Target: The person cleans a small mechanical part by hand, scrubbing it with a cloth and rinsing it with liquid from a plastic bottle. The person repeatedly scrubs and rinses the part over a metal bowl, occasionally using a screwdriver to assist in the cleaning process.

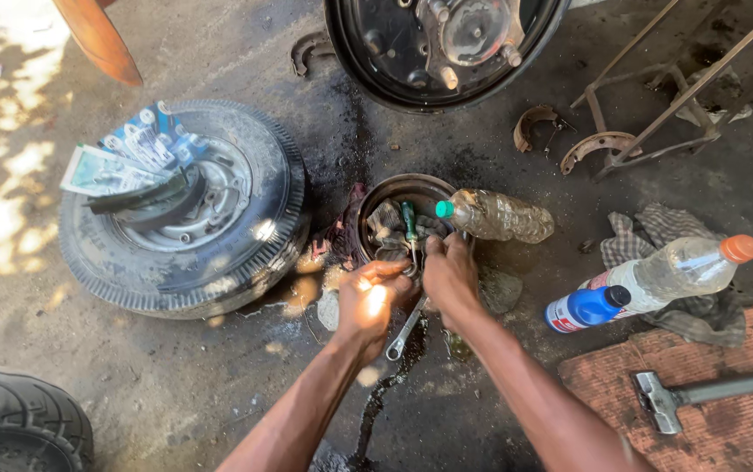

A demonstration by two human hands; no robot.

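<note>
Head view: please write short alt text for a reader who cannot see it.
Two bare hands, left hand and right hand, work at a round metal bowl of small parts on oily ground. A wheel, plastic bottles and a hammer lie nearby.

The single head-worn camera looked steeply down from above the person's arms onto the oil-stained concrete floor [175,385], facing forward and away from the body. It sat fairly close, both forearms entering from the bottom edge.
</note>
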